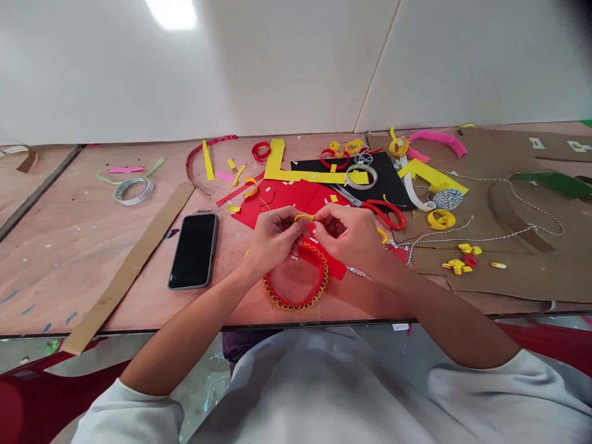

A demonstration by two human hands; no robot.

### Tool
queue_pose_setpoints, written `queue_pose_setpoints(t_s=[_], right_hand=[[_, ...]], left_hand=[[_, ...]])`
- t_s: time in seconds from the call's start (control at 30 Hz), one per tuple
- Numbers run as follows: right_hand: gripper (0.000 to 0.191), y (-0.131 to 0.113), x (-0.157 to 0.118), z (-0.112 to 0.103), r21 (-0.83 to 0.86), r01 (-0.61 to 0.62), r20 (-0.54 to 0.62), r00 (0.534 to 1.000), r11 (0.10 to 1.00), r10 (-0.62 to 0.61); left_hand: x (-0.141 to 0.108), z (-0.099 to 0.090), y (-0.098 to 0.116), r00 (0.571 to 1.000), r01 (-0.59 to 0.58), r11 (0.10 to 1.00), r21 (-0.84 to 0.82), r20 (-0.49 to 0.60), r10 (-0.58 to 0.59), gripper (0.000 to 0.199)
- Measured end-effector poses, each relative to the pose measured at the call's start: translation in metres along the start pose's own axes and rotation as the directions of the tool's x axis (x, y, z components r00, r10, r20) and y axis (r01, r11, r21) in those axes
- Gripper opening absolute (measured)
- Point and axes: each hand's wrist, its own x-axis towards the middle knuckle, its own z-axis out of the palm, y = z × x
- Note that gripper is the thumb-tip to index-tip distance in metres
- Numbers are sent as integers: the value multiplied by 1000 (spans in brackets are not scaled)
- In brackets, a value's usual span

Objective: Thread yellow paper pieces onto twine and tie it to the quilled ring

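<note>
Between the fingertips of both hands is a thin yellow paper strip [303, 217], bent in a small curve. My left hand [279, 239] pinches its left end and my right hand [348, 234] pinches the other, both closed. Just below them on the table lies a red ring [319, 290] edged with small yellow paper coils; my left hand covers part of its top. Under and behind the hands is a sheet of red paper [282, 194]. Red-handled scissors [386, 213] rest past my right hand, on black paper [393, 176].
A phone [193, 251] and a long cardboard strip [134, 262] lie to the left, with a tape roll [134, 191] beyond. On the right are a yellow paper coil [441, 219], striped cord [485, 236], small yellow pieces [457, 266] and brown cardboard [555, 265]. A white panel [277, 68] stands behind.
</note>
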Motion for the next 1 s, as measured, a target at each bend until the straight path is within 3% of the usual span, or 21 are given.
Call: queue_pose_setpoints(t_s=[0.67,1.0], right_hand=[[8,3,-1,-2,62,-88,39,996,994,86],[9,0,-3,-5,110,-70,52,997,991,64]], left_hand=[[0,2,3,999,24,998,-52,43,-21,22],[-1,2,6,998,32,997,-73,60,-27,19]])
